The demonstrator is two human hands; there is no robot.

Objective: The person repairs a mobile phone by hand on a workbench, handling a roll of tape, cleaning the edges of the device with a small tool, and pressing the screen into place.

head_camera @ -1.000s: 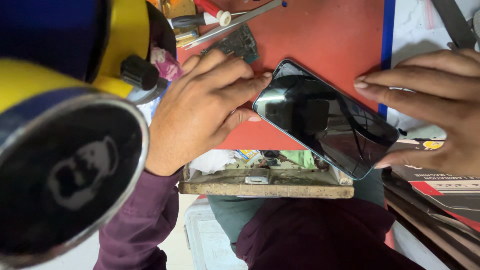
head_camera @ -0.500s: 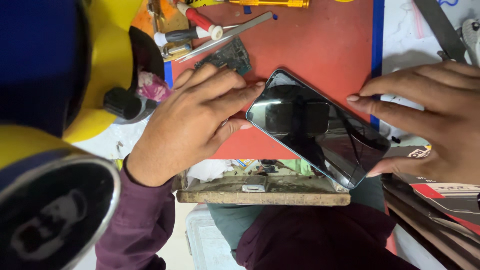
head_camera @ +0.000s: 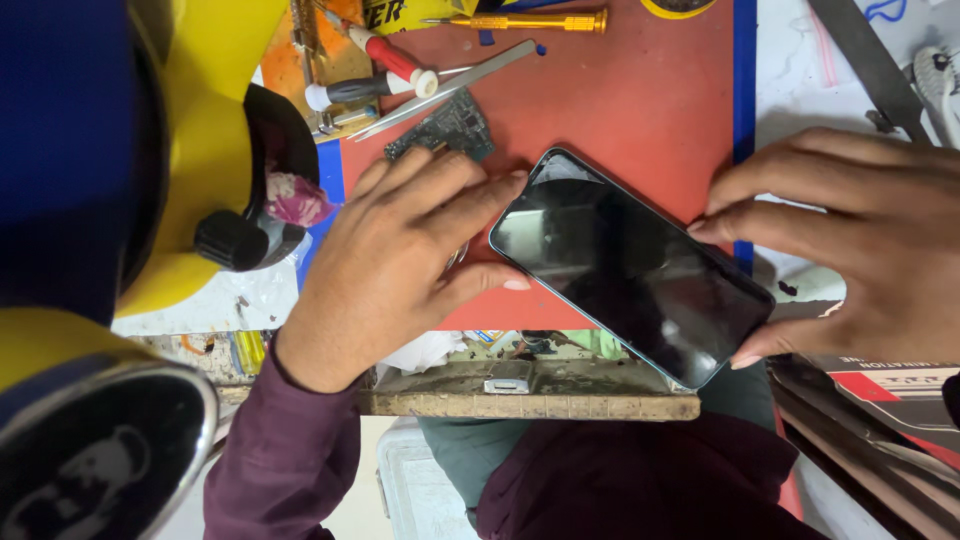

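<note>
A red-and-white printed box (head_camera: 880,385) lay at the lower right, partly under the right hand (head_camera: 865,250), its lettering cut off. A clear plastic bag (head_camera: 815,70) sat at the upper right on white paper.

The surface (head_camera: 530,405) was a worn wooden bench carrying a red mat (head_camera: 640,100) with a blue border. On the mat a dark smartphone (head_camera: 630,265) lay diagonally, screen up and black, its lower corner jutting past the bench edge. The left hand (head_camera: 395,260) rested flat on the mat, its fingers (head_camera: 470,200) spread and touching the phone's upper-left end. The right hand's fingers (head_camera: 760,225) curved loosely around the phone's right end, thumb at the lower corner, so both hands braced it rather than gripped it.

Above lay a green circuit board (head_camera: 445,130), metal tweezers (head_camera: 450,90), a yellow screwdriver (head_camera: 520,20) and a red-handled tool (head_camera: 385,55).

A large yellow-and-blue device (head_camera: 150,150) filled the left, blurred and cut off; I could not tell what it was.
</note>
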